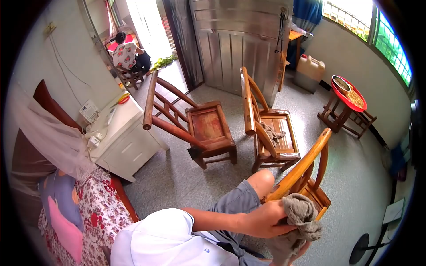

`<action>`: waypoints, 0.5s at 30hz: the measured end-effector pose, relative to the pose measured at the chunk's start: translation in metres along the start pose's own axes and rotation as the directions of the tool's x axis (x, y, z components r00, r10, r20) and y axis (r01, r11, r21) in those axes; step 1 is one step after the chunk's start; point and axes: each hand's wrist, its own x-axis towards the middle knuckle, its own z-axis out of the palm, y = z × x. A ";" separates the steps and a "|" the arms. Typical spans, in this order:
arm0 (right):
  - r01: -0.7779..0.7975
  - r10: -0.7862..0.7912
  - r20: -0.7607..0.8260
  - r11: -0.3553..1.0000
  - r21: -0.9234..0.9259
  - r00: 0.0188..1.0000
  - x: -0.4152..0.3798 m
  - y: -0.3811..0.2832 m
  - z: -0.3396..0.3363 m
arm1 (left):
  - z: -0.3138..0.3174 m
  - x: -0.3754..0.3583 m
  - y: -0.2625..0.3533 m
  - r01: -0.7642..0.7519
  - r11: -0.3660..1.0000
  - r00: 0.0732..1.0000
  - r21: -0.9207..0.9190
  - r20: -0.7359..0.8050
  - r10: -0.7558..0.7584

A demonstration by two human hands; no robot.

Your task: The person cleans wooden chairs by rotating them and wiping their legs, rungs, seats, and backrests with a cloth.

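My left hand (270,218) is closed around a damp-looking grey-brown cloth (302,213), which is bunched and twisted. Below it, my right hand (301,252) grips the lower part of the same cloth, and most of its fingers are hidden. Just beyond my hands stands a wooden chair (301,166), its top rail close to my knee. Farther off, a second wooden chair (279,133) has another crumpled cloth (271,133) on its seat. A third wooden chair (209,122) with a reddish seat stands to the left of it.
A patterned bed (102,208) and a white desk (128,133) line the left side. At right, a red tray (358,98) of grain rests on a wooden stand. A metal door (239,48) stands at the back, and another person (126,55) sits beyond the doorway.
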 end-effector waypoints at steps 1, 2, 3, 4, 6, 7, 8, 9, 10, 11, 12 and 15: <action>0.039 -0.040 -0.029 0.999 -0.038 0.999 -0.004 -0.005 -0.006 | -0.001 0.004 0.000 -0.144 0.914 0.989 0.379 0.065 0.129; 0.063 -0.067 -0.054 0.996 -0.069 0.996 -0.007 -0.011 -0.011 | 0.001 0.008 -0.008 -0.225 0.862 0.974 0.455 0.115 0.194; 0.084 -0.091 -0.074 0.992 -0.097 0.993 -0.007 -0.014 -0.013 | 0.001 0.008 -0.013 -0.225 0.862 0.974 0.453 0.122 0.191; 0.101 -0.113 -0.094 0.987 -0.124 0.989 -0.004 -0.017 -0.015 | 0.002 0.009 -0.016 -0.230 0.867 0.960 0.442 0.249 0.128; 0.128 -0.151 -0.126 0.977 -0.173 0.980 0.009 -0.017 -0.019 | -0.003 0.017 -0.016 -0.292 0.858 0.899 0.423 0.427 0.095; 0.130 -0.161 -0.142 0.970 -0.205 0.977 0.016 -0.015 -0.023 | -0.010 0.021 -0.016 -0.292 0.858 0.897 0.423 0.432 0.092; 0.125 -0.163 -0.153 0.964 -0.235 0.975 0.021 -0.013 -0.027 | -0.017 0.028 -0.013 -0.276 0.833 0.909 0.480 0.412 0.063; 0.117 -0.165 -0.166 0.956 -0.268 0.972 0.025 -0.009 -0.031 | -0.022 0.033 -0.011 -0.258 0.806 0.920 0.533 0.390 0.037; 0.104 -0.160 -0.178 0.952 -0.288 0.971 0.020 -0.003 -0.035 | -0.025 0.039 -0.013 -0.259 0.808 0.919 0.529 0.392 0.038; 0.081 -0.143 -0.191 0.951 -0.299 0.971 0.010 0.007 -0.042 | -0.028 0.045 -0.021 -0.283 0.734 0.941 0.618 0.326 0.088; 0.084 -0.148 -0.192 0.949 -0.305 0.970 -0.018 0.022 -0.046 | -0.030 0.049 -0.029 -0.293 0.649 0.954 0.702 0.262 0.147; -0.445 0.455 -0.392 0.887 0.121 0.800 -0.084 0.078 -0.044 | -0.034 0.046 -0.051 -0.259 0.694 0.927 0.672 0.375 -0.017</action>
